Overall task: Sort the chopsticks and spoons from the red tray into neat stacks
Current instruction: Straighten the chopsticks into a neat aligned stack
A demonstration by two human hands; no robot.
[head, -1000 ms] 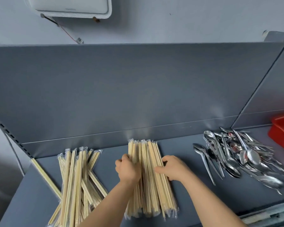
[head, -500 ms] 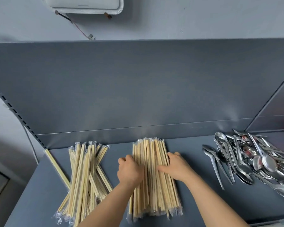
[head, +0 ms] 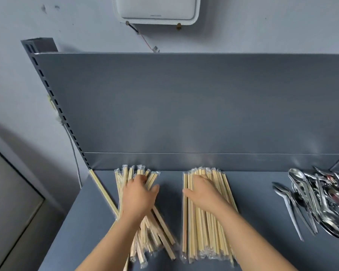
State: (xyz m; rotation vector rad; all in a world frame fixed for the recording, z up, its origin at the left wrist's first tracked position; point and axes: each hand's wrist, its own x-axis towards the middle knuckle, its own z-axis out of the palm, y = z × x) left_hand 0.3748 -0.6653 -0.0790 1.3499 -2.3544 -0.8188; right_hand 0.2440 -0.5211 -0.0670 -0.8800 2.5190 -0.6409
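The neat stack of chopsticks (head: 204, 231) lies mid-shelf (head: 258, 212). The right hand (head: 203, 193) rests flat on it with straight fingers, we think to keep it even. Beside it on the left, the left hand (head: 140, 196) lies released on the loose pile (head: 149, 237), probably to gather it. A stray chopstick (head: 103, 190) lies farther left. The spoons (head: 321, 204) lie unsorted at the right, well apart.

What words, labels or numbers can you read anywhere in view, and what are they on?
No text here can be read.
Wall box: a small grey mark on its front, too small to read.
Tag on the box's wire: a dark printed pattern, too blurred to read.
Chopstick wrappers, spoons, shelf: no print visible.
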